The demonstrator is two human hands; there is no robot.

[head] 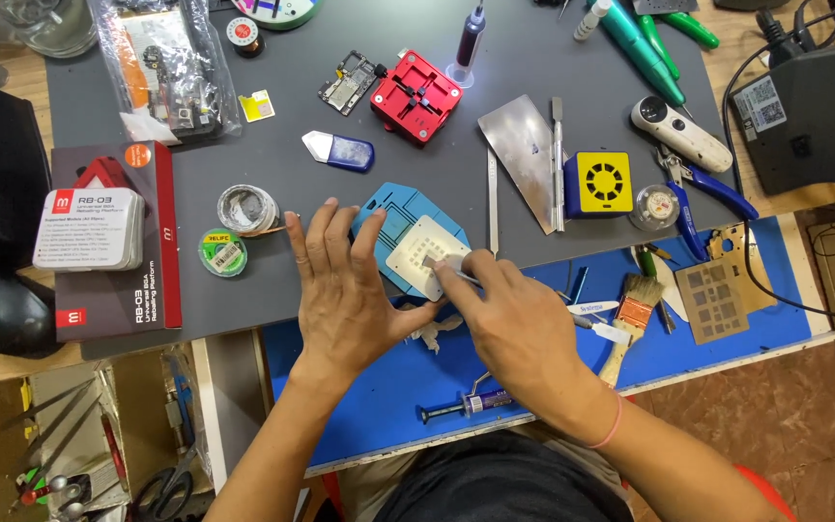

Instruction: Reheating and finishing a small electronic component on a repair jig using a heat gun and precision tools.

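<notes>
Head view: left hand lies flat, fingers spread, pressing the left edge of the blue reballing platform; grip holds nothing. White stencil plate sits on top of that platform, at the grey mat's front edge. Right hand pinches a thin metal tool, tip touching the stencil plate. Red fixture lies behind the platform, yellow fan well to its right.

My hands: my left hand is lying at 9 o'clock of the stencil plate, my right hand at 4 o'clock.
Plate: it is sitting on the platform.
Clamp block: it is sitting at 12 o'clock.
Brush: it is lying at 3 o'clock.
</notes>
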